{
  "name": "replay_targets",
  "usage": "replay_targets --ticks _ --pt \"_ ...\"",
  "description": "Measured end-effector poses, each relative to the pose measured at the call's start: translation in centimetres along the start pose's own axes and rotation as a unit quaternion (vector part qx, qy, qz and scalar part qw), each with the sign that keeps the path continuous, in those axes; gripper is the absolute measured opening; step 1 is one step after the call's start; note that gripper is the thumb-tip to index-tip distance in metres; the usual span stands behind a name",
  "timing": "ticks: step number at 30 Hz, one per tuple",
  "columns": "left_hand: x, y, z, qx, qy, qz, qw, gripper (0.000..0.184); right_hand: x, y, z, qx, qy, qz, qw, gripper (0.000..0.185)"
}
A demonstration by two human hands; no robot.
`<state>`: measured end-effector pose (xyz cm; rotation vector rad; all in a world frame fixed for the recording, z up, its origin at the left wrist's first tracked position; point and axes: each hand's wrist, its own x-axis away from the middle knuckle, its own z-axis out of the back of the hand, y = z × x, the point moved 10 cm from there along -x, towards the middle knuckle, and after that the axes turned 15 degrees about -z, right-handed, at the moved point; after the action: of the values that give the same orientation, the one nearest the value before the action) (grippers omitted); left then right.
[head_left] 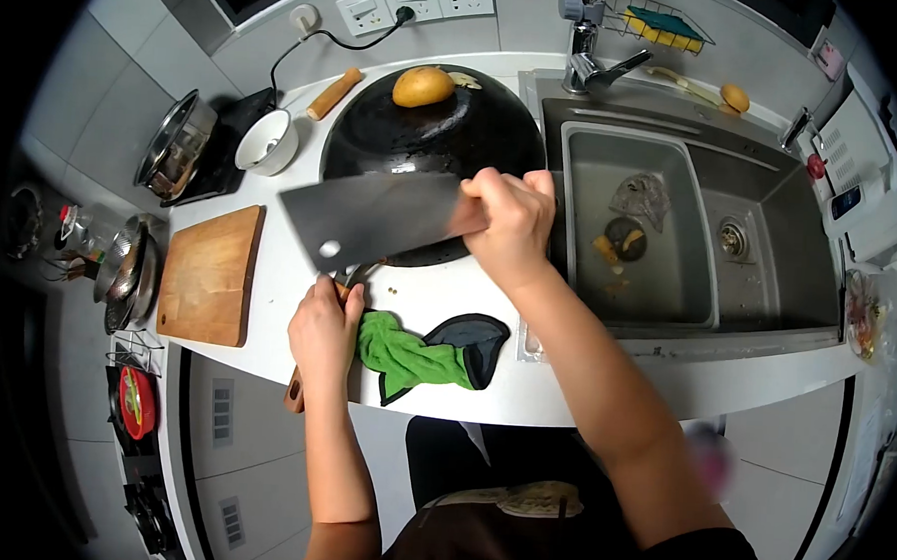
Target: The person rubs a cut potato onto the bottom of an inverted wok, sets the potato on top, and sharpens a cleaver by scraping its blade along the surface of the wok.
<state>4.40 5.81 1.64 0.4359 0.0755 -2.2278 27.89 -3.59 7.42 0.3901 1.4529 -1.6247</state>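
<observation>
My right hand [511, 218] grips a cleaver [381, 212] by its handle. The broad blade, slightly blurred, points left over the near edge of a black upturned wok [424, 144]. My left hand [324, 330] is closed around a brown wooden handle [294, 393], just below the blade's tip. A metal piece shows at the handle's upper end; whether it joins the wok I cannot tell. On top of the wok lies a potato [423, 87] with a pale scrap beside it. Right of my left hand lies a crumpled green and grey cloth [415, 357].
A cutting board [210, 275] and a white bowl [267, 142] are on the left. Behind the wok lies a wooden stick-like piece [333, 94]. At right, the sink [709, 281] holds a grey basin [643, 143] with water and scraps, below the faucet [584, 51].
</observation>
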Motion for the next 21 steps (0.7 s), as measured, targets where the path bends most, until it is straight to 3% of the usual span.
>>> replay_targets --ticks 11,12,17,21 --pt "0.1 0.3 0.2 -0.017 -0.012 -0.002 1.000 0.036 -0.6 0.8 0.7 0.029 0.040 -0.013 0.999 0.024" --pt "0.1 0.2 0.1 -0.017 -0.017 0.001 1.000 0.036 -0.6 1.4 0.5 0.033 0.022 -0.042 0.998 0.022" --pt "0.2 0.1 -0.1 -0.015 -0.030 0.005 0.999 0.036 -0.2 0.0 0.2 0.021 -0.005 -0.006 1.000 0.021" --pt "0.4 0.1 0.2 -0.013 -0.017 0.003 1.000 0.036 -0.9 2.7 1.3 0.037 0.044 -0.066 0.996 0.020"
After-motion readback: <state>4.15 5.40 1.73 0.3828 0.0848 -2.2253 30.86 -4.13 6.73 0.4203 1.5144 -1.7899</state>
